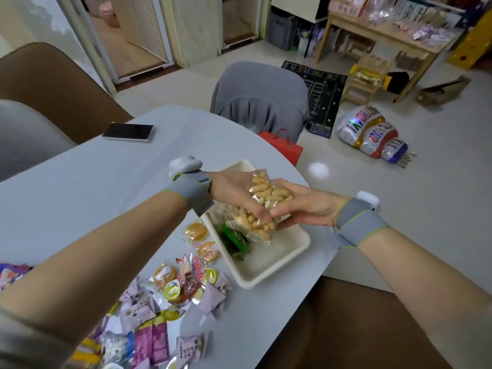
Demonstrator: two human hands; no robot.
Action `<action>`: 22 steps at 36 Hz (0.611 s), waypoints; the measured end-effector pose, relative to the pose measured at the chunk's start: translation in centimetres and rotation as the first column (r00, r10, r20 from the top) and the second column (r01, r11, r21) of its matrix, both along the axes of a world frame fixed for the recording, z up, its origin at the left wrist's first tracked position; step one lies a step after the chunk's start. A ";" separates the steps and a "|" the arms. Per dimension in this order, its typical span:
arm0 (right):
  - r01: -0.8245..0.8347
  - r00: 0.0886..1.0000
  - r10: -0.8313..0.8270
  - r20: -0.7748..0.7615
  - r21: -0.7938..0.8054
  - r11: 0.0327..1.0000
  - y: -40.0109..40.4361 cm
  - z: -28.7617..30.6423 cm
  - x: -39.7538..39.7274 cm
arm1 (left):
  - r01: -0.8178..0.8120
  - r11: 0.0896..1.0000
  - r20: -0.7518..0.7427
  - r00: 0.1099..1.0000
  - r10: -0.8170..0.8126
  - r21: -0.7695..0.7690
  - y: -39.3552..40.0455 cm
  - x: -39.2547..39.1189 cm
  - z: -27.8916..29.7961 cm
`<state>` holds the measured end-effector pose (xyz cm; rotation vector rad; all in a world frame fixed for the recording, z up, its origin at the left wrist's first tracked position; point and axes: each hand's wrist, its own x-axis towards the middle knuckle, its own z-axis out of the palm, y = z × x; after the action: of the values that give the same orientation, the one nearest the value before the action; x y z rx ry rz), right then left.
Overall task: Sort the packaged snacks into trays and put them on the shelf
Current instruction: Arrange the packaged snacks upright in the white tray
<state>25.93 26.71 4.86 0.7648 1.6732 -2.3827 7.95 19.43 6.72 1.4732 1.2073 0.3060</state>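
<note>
- A clear bag of puffed corn sticks (pixel 270 194) is held above the cream tray (pixel 282 259) by both hands; the left hand (pixel 234 194) is curled round it from the left, and the right hand (pixel 306 206) cups and pinches it from the right.
- A second clear bag of the same sticks (pixel 247 225) and green packets (pixel 235 239) lie in the tray already.
- The sorting step is judged to be in hand; shelving is not yet begun.
- The next move is judged to call for the held bag to be lowered beside its like in the tray and released.
- The unsorted snack pile (pixel 165 302) lies on the grey surface (pixel 106 187), just left of the tray: round jelly cups, mauve packets and a red-and-white wrapper.
- Print is present on the packets, but it cannot be read.
- On the foil balloon (pixel 370 131) on the floor, only letter fragments are visible.
</note>
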 end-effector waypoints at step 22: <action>0.504 0.774 -0.628 -0.074 0.673 0.541 -0.4 -4.8 0.5 | -0.303 0.774 -0.395 0.722 0.567 0.556 -3.3 -2.3 -6.0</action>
<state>26.38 26.32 0.10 1.8444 2.5194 -1.8401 5.62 16.15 0.72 1.7130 2.0952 0.5557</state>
